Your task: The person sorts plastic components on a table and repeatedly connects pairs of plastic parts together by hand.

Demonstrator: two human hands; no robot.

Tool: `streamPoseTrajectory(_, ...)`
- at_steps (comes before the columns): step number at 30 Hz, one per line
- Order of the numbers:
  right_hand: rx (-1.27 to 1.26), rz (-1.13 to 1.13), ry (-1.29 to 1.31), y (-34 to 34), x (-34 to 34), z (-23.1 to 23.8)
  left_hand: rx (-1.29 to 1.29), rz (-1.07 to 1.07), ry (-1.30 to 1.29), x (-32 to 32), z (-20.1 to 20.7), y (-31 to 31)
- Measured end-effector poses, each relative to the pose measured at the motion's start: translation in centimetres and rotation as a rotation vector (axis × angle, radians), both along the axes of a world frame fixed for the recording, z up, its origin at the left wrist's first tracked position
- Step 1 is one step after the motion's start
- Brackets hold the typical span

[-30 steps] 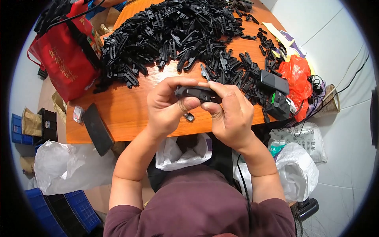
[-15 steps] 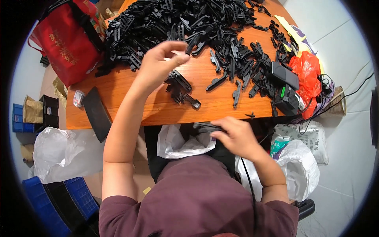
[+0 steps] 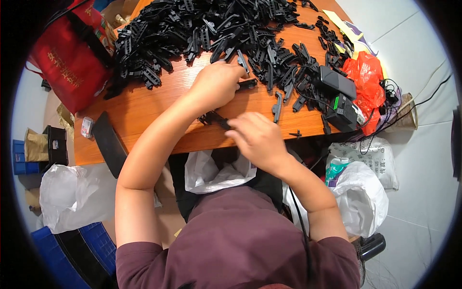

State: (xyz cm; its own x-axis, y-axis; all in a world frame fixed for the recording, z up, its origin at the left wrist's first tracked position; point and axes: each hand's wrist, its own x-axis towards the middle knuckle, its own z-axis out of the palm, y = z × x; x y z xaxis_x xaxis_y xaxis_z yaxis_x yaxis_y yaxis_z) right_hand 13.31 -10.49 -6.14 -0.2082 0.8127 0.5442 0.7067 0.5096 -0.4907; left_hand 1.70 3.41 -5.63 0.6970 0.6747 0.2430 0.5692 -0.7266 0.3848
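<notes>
My left hand (image 3: 217, 86) is over the wooden table, its fingers curled and closed at one end of a slim black plastic part (image 3: 248, 84). A greyish part of similar shape (image 3: 242, 61) lies just beyond those fingers. Nearer the table's front edge, my right hand (image 3: 260, 142) has thumb and fingertips brought together at the end of a dark plastic piece (image 3: 219, 119); its fingers are slightly blurred. A white bag (image 3: 219, 180) hangs with its mouth up between my body and the table. The large pile of black plastic parts (image 3: 192, 33) covers the far side.
To the left stand a red bag (image 3: 67, 62) and a dark flat object (image 3: 108, 142) on the table's edge. On the right are a black device (image 3: 342, 113), an orange-red plastic bag (image 3: 366, 72) and cables. White sacks (image 3: 363, 197) lie below the table.
My right hand has moved up from over the white bag to the table, and the black parts it held are gone from it. My left hand has come down and nearer from the pile. The view has shifted slightly.
</notes>
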Motion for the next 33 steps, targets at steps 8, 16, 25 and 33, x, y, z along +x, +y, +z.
streamPoseTrajectory(8, -0.094, -0.109, -0.185, 1.5, -0.3, 0.8, -0.001, 0.099, 0.119, -1.5, 1.6, 0.6)
streamPoseTrajectory(16, -0.568, 0.008, 0.913, 1.6, 3.6, 2.9, -0.573, 0.112, -0.279, -3.0, 2.9, 0.2)
streamPoseTrajectory(25, -0.414, 0.264, 1.047, 2.0, 2.3, 5.7, -1.257, -0.029, -0.64, -3.9, 6.4, -1.9)
streamPoseTrajectory(33, -0.031, 0.042, 0.498, 1.8, 2.6, 5.8, -0.995, -0.091, -0.577, -4.1, 7.2, -3.3)
